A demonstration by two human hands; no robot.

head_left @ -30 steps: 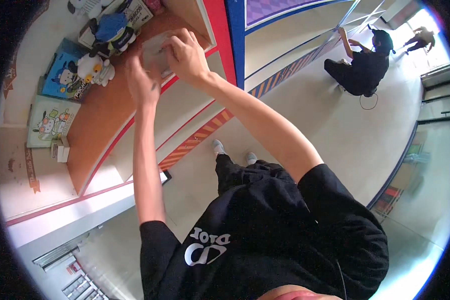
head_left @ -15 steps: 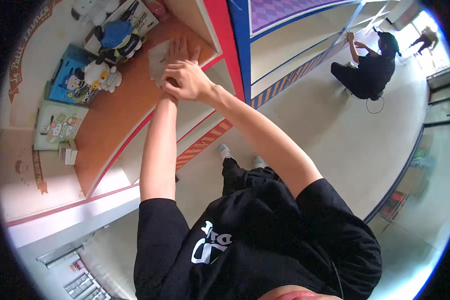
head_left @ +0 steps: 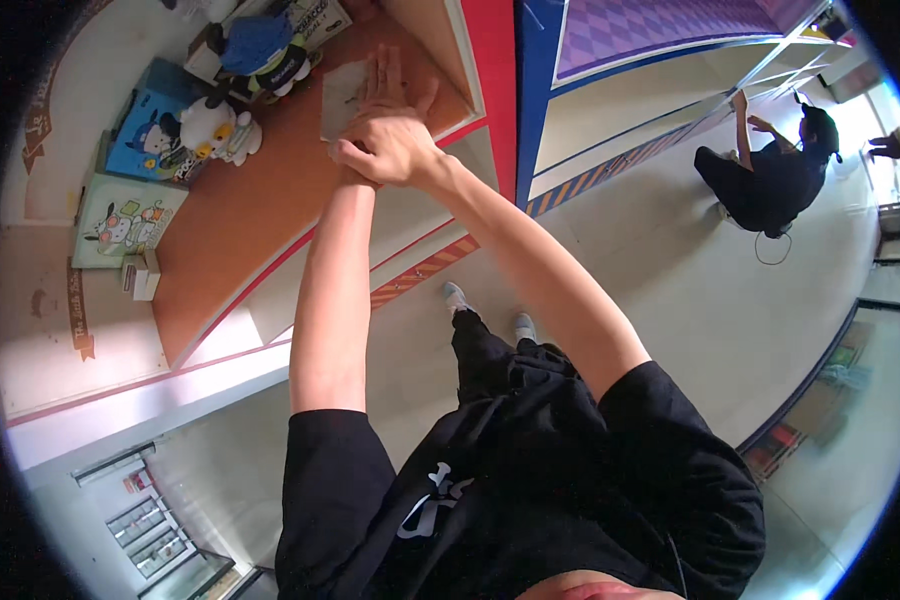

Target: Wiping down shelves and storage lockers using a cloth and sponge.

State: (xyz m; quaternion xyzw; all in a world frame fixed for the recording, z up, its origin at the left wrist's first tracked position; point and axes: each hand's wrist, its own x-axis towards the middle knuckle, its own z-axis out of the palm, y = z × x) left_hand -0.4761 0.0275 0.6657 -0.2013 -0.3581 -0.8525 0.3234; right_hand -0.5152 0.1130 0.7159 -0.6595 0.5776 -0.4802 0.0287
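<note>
My left hand (head_left: pixel 385 85) lies flat with its fingers stretched out on an orange-brown shelf board (head_left: pixel 270 180). Under it is a thin pale grey cloth (head_left: pixel 341 95), partly covered by the palm. My right hand (head_left: pixel 398 148) crosses over and clasps the back of the left hand near the wrist. Close by on the left stand a plush toy in a blue hat (head_left: pixel 260 50) and a white plush toy (head_left: pixel 215 130). Behind them are a blue picture box (head_left: pixel 150 125) and a pale green picture board (head_left: pixel 128 222).
A small white box (head_left: pixel 141 276) sits near the shelf's left end. A red upright panel (head_left: pixel 490 80) edges the shelf on the right, beside a blue-framed shelf unit (head_left: pixel 533 90). Farther right, a person in black (head_left: pixel 775 180) crouches at that unit.
Both hands have shifted slightly up and right in view, with the cloth under the left one. My right hand sits farther forward over the left hand. The view has shifted too.
</note>
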